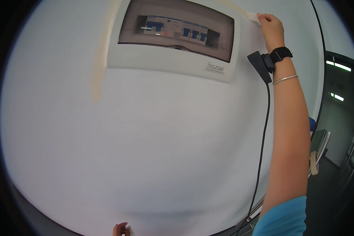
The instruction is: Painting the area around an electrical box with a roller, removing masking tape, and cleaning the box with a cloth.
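Observation:
My right hand (272, 29) is raised to the upper right and pinches the end of a strip of masking tape (234, 6). The strip runs along the top right side of a white electrical distribution box (171, 62) on a white wall panel. Behind the box's tinted cover (177, 44) is a row of circuit breakers with blue levers. Another length of masking tape (99, 70) lies along the box's left side and hangs below its corner. At the bottom edge, my left hand (120, 229), mostly cut off, has its fingers curled around a small pale scrap (131, 230).
A black device (261, 66) is strapped to my right wrist, its cable (262, 141) hanging down in front of the panel. Beyond my forearm are a tape roll (313, 163) and a metal-edged board (321, 143). The panel's dark edge (321, 32) curves down the right side.

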Action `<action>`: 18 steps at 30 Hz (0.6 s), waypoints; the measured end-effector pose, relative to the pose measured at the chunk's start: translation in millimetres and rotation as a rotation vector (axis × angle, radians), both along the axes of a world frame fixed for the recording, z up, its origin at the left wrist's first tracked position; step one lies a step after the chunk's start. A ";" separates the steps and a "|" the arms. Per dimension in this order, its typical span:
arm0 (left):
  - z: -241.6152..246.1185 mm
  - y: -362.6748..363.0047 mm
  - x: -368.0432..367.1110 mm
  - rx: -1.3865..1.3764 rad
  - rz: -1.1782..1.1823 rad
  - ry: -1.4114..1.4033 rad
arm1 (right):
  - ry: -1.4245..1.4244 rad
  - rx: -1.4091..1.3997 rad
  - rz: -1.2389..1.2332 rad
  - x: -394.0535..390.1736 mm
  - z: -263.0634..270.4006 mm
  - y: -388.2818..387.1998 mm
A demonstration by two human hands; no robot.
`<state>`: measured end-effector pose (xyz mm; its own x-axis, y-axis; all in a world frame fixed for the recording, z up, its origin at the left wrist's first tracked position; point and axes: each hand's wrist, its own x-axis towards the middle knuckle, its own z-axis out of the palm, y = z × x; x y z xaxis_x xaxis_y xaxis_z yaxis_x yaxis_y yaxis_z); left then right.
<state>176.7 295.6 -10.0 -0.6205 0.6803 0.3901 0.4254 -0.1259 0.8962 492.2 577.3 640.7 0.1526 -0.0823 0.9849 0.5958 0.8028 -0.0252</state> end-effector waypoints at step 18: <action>2.5 -36.1 -34.6 0.094 -0.048 0.004 | -0.230 0.100 0.381 -177.1 -136.9 -152.2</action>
<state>142.1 259.5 -7.5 -0.5864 0.6696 0.4558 0.4202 -0.2297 0.8779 315.1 425.1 503.8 -0.0318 -0.1594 0.9867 0.2383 0.9575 0.1623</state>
